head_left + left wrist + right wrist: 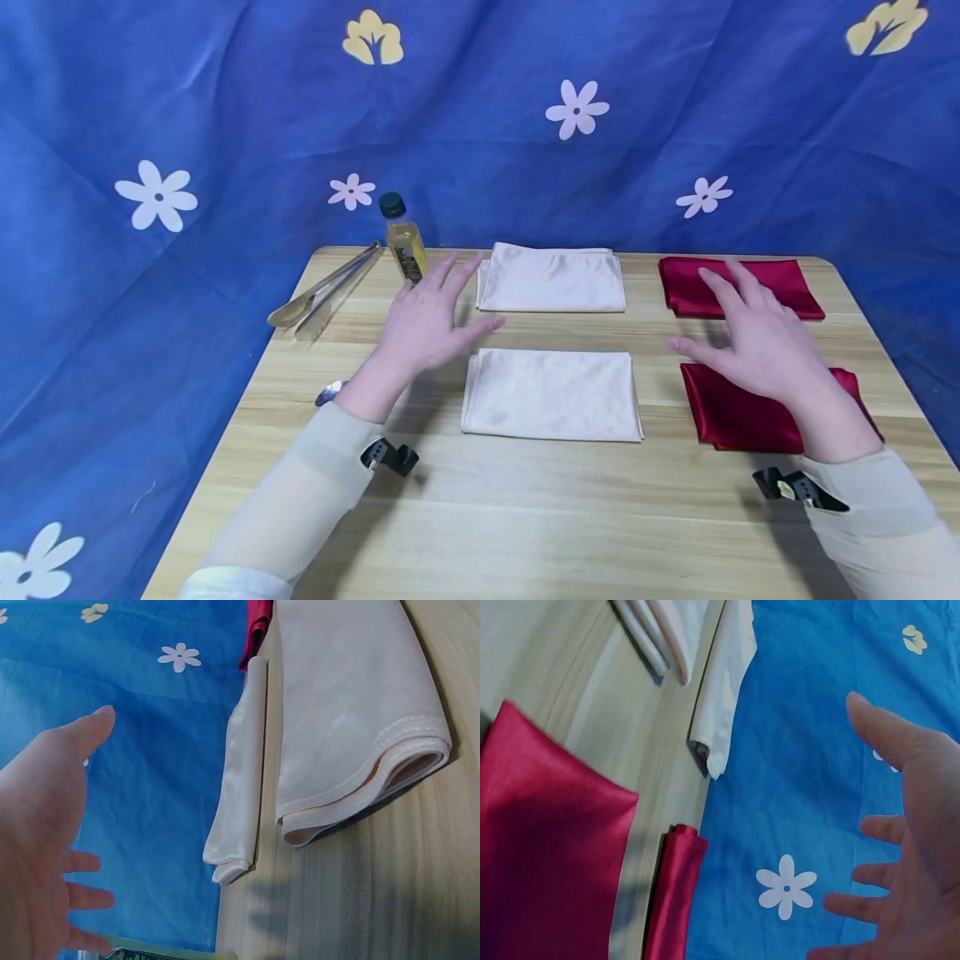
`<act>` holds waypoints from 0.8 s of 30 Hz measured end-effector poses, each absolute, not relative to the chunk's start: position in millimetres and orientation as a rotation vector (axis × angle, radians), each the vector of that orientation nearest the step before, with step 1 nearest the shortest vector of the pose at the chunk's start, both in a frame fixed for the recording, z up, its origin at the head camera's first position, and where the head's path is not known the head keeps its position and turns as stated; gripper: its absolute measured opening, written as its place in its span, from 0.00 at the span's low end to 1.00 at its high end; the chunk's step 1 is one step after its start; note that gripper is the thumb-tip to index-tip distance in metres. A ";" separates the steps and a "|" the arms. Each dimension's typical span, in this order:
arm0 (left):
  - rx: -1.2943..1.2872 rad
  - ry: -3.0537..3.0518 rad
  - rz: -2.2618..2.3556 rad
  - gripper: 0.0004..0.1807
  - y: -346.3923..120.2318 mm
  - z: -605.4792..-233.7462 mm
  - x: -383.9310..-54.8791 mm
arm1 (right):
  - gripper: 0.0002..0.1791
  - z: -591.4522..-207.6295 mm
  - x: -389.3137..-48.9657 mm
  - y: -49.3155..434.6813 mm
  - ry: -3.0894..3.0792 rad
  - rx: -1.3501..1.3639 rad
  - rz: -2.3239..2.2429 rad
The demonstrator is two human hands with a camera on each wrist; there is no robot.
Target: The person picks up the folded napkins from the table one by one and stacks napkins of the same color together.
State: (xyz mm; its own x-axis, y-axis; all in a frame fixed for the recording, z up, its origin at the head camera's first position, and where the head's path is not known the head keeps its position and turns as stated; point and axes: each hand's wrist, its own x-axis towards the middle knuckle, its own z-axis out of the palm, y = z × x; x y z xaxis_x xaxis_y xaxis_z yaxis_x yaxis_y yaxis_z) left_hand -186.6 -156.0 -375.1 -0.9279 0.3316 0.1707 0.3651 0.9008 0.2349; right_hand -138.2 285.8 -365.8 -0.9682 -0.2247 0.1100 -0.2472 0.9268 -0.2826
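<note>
My left hand (430, 327) hovers with spread fingers left of two folded white cloths, holding nothing. One white cloth (551, 281) lies at the table's back edge; the other white cloth (552, 395) lies nearer to me. On the right, my right hand (761, 342) is held in the air above two folded dark red satin cloths, its fingers apart. The back red cloth (780, 287) shows beyond the fingertips, while the hand and wrist partly cover the front red cloth (738, 412). In the left wrist view the front white cloth (360, 697) shows its layered folded end.
A small bottle (407, 246) of yellow liquid with a dark green cap stands behind my left hand. Metal tongs (324, 290) lie at the back left corner. A shiny metal piece (330, 392) is partly hidden by my left wrist. Blue patterned fabric (480, 125) hangs behind the table.
</note>
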 end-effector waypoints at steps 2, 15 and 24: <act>-0.535 -2.922 -0.454 0.55 -155.6 -374.5 -189.1 | 0.61 -363.8 -139.9 284.2 -2.994 0.381 0.571; -0.461 -2.856 -1.074 0.50 -157.5 -372.8 -204.9 | 0.47 -361.6 -150.2 275.5 -2.791 0.364 1.179; -0.359 -2.754 -1.503 0.39 -157.0 -385.6 -218.1 | 0.41 -372.2 -162.3 278.0 -2.834 0.192 1.438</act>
